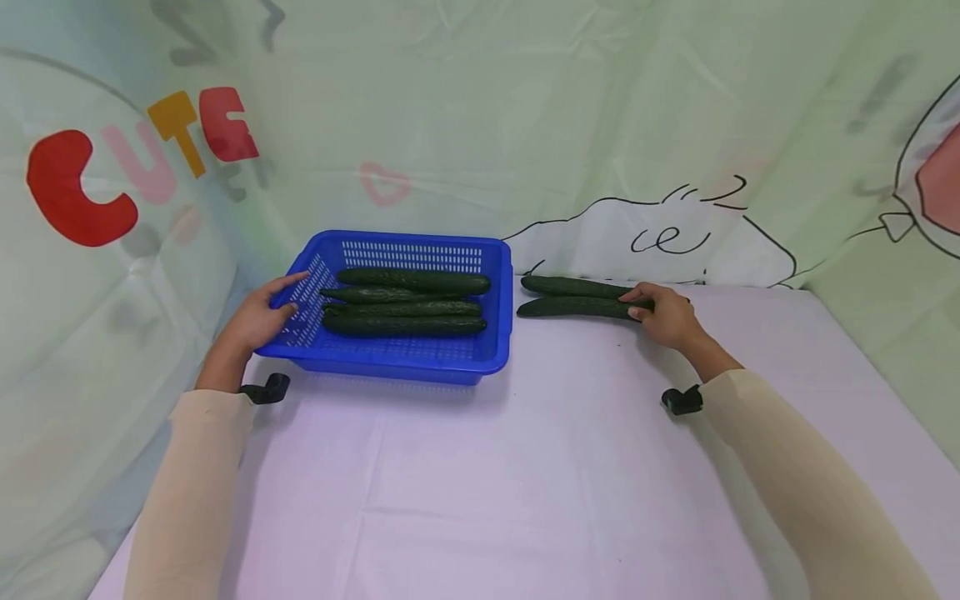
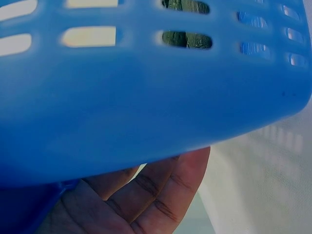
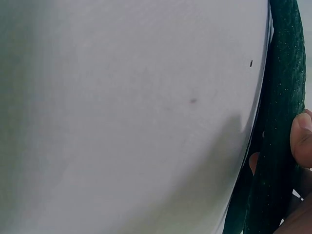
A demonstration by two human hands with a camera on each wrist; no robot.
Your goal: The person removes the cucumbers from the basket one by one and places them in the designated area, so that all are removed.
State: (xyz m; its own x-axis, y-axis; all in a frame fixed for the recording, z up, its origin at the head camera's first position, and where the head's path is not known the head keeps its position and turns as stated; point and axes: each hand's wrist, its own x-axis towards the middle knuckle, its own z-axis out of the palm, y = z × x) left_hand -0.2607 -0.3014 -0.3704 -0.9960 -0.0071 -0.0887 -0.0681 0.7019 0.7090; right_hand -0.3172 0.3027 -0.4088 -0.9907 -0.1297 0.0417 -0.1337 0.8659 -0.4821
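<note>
A blue plastic basket [image 1: 390, 364] with slotted sides stands left of centre in the head view. Several dark green cucumbers [image 1: 405, 325] lie lengthwise inside it. My left hand [image 1: 257, 318] grips the basket's left rim; in the left wrist view its fingers [image 2: 168, 195] curl under the edge. To the right of the basket, two more cucumbers lie side by side, a back one [image 1: 566, 286] and a front one [image 1: 573, 307]. My right hand [image 1: 667, 315] pinches the front cucumber near its right end, the thumb [image 3: 302, 139] on one side and a fingertip on the other.
A pale lilac cloth [image 1: 487, 500] covers the table. Behind it hangs a light green printed curtain [image 1: 465, 108], close to the basket's back and the two cucumbers. Curtain also runs along the left and right sides.
</note>
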